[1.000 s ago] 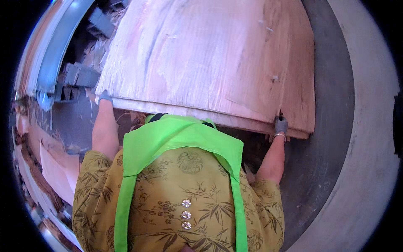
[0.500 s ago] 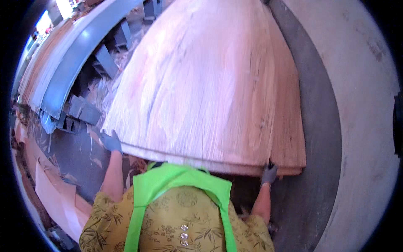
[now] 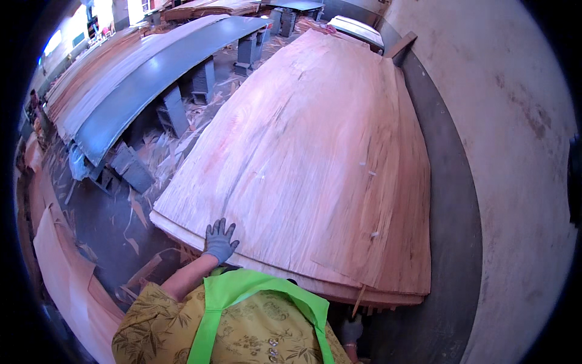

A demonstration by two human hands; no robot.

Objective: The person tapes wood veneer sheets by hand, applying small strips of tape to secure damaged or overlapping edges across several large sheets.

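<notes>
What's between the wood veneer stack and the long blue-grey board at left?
Loose wood scraps and grey blocks standing along the side of the blue-grey board that faces the wood veneer stack; head view.

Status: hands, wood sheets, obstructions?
Left hand open, palm down on wood sheets. Right hand at thin stick, grip unclear. Scraps littering floor, left.

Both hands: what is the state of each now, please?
Left hand: open, spread on the wood sheet.
Right hand: by a thin stick; grip unclear.
</notes>
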